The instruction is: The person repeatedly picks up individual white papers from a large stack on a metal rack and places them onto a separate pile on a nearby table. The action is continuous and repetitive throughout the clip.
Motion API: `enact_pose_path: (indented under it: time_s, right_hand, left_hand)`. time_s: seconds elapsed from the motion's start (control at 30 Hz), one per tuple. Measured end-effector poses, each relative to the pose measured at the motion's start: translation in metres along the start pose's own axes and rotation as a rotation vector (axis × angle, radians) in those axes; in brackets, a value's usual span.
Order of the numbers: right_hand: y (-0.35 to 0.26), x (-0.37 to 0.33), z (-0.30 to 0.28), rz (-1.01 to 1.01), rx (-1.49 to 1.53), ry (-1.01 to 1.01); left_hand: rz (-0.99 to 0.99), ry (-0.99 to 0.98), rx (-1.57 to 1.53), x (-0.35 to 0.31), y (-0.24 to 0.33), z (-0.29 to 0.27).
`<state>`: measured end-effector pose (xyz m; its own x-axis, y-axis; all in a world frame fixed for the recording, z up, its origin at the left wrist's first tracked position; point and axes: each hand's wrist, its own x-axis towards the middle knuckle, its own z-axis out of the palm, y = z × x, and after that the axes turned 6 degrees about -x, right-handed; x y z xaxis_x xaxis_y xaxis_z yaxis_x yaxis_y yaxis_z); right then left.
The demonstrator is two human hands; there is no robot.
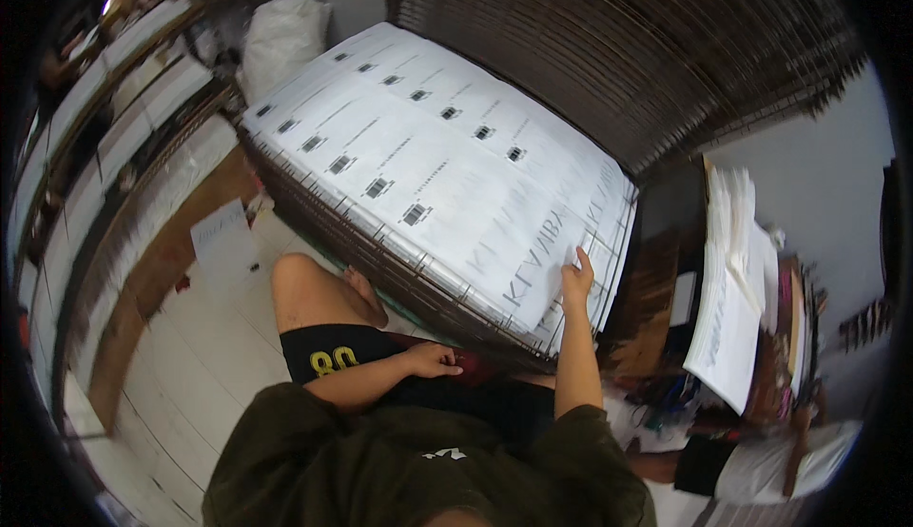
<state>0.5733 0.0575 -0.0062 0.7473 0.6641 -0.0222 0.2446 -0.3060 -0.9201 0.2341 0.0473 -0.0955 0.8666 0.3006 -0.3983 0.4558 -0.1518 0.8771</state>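
The right hand is at the near right corner of the rack, over the white printed sheets. Its index finger points upward and its other fingers are bent; because of blur I cannot tell if it pinches a wire or a sheet. The left hand rests on the lap, loosely curled, seemingly with nothing in it. The sheets lie on the wire drying rack, whose upper wire shelves are tilted up behind. The step appears to be right-hand work at this corner; moving from here calls for a light touch, so that wires do not rub the print. Farther right hangs a white sheet stack; beyond the far left corner stands a white sack.
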Motion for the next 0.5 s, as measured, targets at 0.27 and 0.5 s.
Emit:
enact_pose_path:
  time_s: [0.27,0.5]
  right_hand:
    - [0.017,0.004,0.006,-0.240,-0.207,0.258]
    - [-0.026,-0.068,-0.041,-0.394,-0.353,0.446]
  left_hand:
    - [-0.019,-0.009,-0.065,0.008,-0.015,0.006]
    - [-0.056,-0.223,0.059,-0.007,0.021,-0.002]
